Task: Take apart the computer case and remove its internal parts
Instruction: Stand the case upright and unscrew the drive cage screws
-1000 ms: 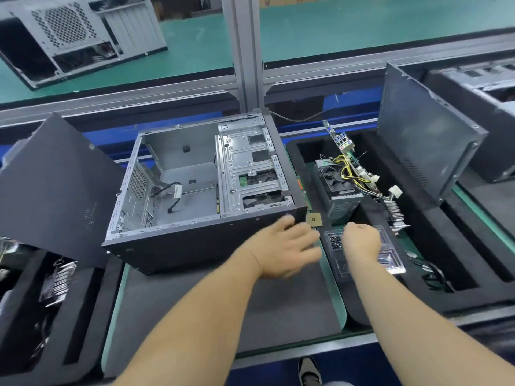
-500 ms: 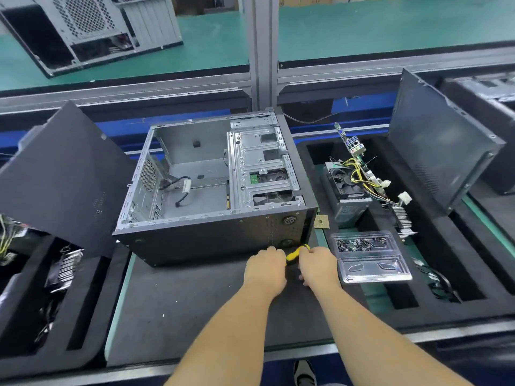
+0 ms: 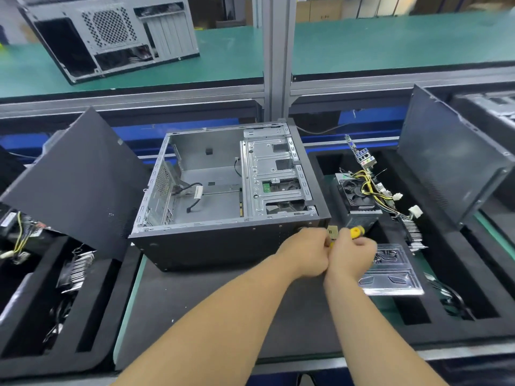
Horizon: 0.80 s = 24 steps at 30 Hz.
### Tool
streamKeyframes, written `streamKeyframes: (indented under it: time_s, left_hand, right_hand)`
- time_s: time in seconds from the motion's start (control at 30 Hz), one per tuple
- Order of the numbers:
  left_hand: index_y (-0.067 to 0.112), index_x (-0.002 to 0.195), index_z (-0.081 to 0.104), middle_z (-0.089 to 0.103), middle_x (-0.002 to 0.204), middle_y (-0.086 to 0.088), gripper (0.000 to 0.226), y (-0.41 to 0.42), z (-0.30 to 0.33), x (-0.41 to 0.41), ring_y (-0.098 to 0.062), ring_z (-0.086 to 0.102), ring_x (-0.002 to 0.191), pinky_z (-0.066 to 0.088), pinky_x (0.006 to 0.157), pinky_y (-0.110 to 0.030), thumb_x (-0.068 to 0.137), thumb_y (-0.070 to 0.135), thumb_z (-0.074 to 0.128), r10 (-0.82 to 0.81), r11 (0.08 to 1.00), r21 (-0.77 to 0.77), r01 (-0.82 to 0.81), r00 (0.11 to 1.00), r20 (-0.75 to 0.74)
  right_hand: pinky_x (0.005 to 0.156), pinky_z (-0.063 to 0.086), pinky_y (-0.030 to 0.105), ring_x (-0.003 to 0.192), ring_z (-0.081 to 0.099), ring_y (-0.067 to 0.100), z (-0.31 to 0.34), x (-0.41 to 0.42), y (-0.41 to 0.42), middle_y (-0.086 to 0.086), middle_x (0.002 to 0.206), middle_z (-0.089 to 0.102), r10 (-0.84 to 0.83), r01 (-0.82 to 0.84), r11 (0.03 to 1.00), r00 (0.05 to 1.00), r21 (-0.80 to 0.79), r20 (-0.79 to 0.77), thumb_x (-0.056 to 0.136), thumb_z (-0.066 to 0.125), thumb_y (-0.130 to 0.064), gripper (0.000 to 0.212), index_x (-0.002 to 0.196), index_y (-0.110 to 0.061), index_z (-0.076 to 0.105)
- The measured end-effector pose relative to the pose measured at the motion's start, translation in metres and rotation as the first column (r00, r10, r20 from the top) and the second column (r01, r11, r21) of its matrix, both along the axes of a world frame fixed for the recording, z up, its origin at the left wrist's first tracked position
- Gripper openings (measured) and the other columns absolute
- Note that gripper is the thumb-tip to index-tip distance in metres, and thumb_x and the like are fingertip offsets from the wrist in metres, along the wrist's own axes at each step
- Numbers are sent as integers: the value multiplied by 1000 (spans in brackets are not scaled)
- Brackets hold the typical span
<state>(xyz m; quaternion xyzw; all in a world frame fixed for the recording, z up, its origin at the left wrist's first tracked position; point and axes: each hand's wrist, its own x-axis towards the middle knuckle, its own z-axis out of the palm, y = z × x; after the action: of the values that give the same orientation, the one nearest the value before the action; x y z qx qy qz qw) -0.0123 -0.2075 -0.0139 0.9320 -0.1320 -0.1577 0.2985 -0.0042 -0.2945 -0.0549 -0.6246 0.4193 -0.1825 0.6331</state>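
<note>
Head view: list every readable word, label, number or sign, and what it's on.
No text can be read in this frame.
White tag on the cable inside the computer case: print too small.
Small square chip by the left hand: dark mark, blurred.
Cardboard boxes at the far back: print blurred.
Screwdriver in the right hand: yellow handle shows no lettering.
</note>
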Motion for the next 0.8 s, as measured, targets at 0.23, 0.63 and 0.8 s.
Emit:
streamKeyframes:
  time_s: [0.23,0.63,0.8]
  left_hand:
    - [16,64,54,54,59,6,35,26,69,45,-16,51,61,35,54,-28,92,35,48,258,955,-217,-203,927,271]
    - [24,106,41,59,98,-6,29,132,12,65,-32,52,84,39,72,-41,101,50,28,510,796,255,-549,835,206]
    - [23,105,47,54,93,-1,31,133,13,65,-30,54,84,41,72,-41,102,46,27,496,810,250,-531,847,193]
  right_hand:
    - [77,55,49,77,66,30,97,33,-2,-3,80,64,136,-80,987,871,-136,472,85,64,-14,27,97,-26,43]
    - [53,48,24,60,57,5,119,70,33,-14,71,54,698,-386,653,639,-652,322,89,64,-15,33,109,-29,41]
    - [49,41,10,56,56,1,103,74,34,-12,69,51,729,-439,626,623,-645,283,90,62,-14,32,107,-30,41]
